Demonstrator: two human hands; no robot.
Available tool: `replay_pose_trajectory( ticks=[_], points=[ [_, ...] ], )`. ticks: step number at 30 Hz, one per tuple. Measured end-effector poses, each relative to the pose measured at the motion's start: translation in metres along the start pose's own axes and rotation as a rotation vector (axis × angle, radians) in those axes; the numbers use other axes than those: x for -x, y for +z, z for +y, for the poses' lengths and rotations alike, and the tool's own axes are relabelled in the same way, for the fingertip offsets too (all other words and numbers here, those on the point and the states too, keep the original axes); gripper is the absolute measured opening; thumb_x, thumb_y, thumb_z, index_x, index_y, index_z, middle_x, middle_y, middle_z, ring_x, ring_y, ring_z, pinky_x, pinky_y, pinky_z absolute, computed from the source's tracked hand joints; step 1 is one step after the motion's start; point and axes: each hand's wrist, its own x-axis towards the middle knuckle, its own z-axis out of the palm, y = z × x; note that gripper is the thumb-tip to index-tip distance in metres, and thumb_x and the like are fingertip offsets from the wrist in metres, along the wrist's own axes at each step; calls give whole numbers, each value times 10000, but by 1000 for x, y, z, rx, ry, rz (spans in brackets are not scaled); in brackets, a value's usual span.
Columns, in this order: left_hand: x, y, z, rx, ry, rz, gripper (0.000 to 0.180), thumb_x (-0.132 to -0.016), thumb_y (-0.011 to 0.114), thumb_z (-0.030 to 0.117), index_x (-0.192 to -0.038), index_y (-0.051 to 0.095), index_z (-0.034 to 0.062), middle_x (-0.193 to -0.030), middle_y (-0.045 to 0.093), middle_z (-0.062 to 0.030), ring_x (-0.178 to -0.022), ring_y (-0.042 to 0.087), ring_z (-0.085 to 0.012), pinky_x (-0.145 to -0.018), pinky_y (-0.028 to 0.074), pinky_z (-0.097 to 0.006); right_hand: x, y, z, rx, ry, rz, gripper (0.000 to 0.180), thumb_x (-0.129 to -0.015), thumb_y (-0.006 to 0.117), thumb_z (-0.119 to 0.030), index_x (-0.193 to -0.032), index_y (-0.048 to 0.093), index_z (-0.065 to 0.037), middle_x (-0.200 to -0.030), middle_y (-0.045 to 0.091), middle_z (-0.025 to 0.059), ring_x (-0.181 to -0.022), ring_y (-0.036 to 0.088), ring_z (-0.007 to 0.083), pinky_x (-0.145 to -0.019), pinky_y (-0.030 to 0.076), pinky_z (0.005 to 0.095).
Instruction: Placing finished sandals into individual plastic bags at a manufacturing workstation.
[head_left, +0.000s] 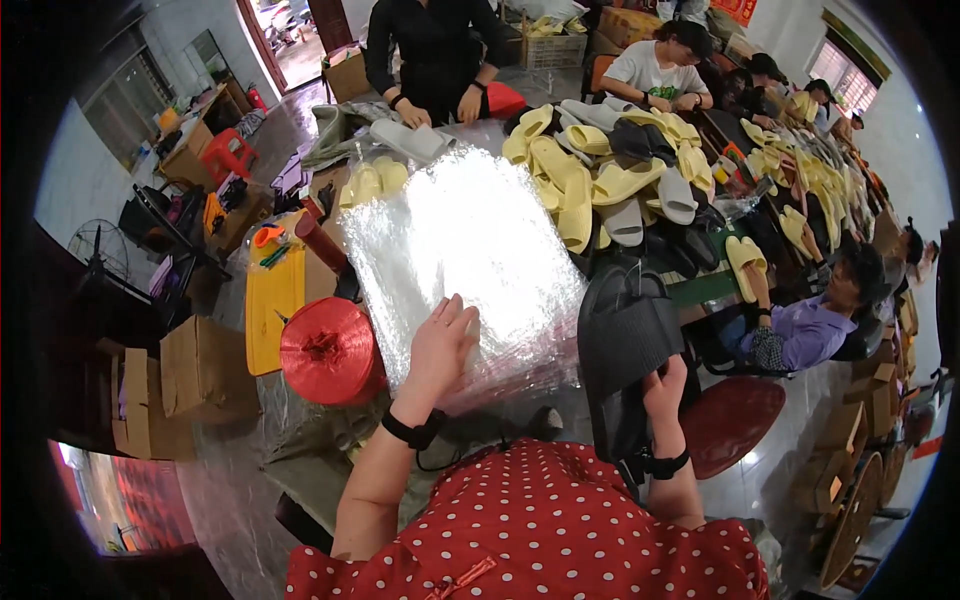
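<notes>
My left hand [444, 345] lies on a stack of shiny clear plastic bags [400, 290], its fingers stretched out over the top sheet. Strong glare whitens the middle of the stack. To the right of it, my right hand [664, 392] grips a pair of black slide sandals [628, 345], held upright and close together with a ribbed strap facing up. My right fingers are partly hidden behind the sandals. A big roll of red plastic twine [330, 350] sits left of the bags.
Yellow slides [565, 190] and grey slides [676, 195] are heaped at the far right. Across the table a person in black [432, 60] handles grey slides [412, 140]. Another person in purple [800, 325] sits at right, near a red stool [735, 425]. Cardboard boxes [208, 370] stand left.
</notes>
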Motion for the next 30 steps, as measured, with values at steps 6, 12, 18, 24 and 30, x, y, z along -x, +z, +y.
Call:
replay_pose_trajectory(
  ticks=[6,12,18,24,30],
  points=[
    [-7,-15,10,238,-209,94,309,-985,538,214,-1250,635,88,-1292,619,-196,-1211,579,-365,-987,481,-422,-8,3,-44,14,-153,-287,319,-758,659,-56,-1073,684,-16,-1061,699,185,-999,659,389,-860,503,405],
    [-19,-38,20,447,-193,96,358,-1023,479,246,-1310,604,72,-1323,599,-221,-1220,568,-390,-1027,451,-399,-7,40,-65,194,-274,-600,271,-731,731,-146,-951,674,2,-892,652,209,-833,627,420,-753,514,483],
    [-9,-57,38,291,-18,-44,396,-1000,489,161,-1379,551,64,-1494,462,-188,-1394,397,-403,-1154,328,-442,-16,68,-74,331,-273,-609,268,-803,707,-218,-819,611,32,-812,611,228,-776,619,416,-697,508,488],
    [-5,-68,58,246,221,-31,427,-999,507,186,-1398,508,33,-1505,445,-162,-1423,347,-403,-1174,275,-512,-39,141,-71,381,-296,-498,213,-802,693,-178,-822,587,5,-808,599,222,-780,622,417,-688,519,479],
    [5,-71,65,279,276,-101,449,-989,477,128,-1431,485,46,-1540,417,-133,-1447,325,-378,-1195,244,-489,-67,212,-57,328,-375,-465,146,-813,659,-148,-867,615,-20,-829,608,188,-786,629,380,-704,537,448]
  ],
)
